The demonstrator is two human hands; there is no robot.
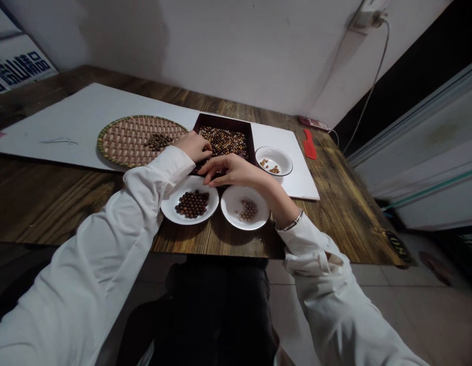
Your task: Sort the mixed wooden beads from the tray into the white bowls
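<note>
My left hand (193,146) is over the near left part of a dark box (253,147) of mixed brown and yellow beads (226,140). Its fingers curl downward, and what they hold, if anything, is hidden. My right hand (231,170) reaches across the box's near edge, fingers bent and slightly apart, fingertips above the rim of a white dish (169,208). No bead shows between them. Dark brown beads (192,204) lie in that dish. Below my right wrist, a second white dish (227,216) holds pale pinkish beads (248,209).
A woven tray (119,140) with greenish-brown beads (159,141) lies left of the box. A white bowl (283,157) with a few yellowish beads stands right. Beyond are a red comb-like piece (309,145) and a power strip (314,123) by the wall. White board (79,112) covers part of the wooden table (346,203).
</note>
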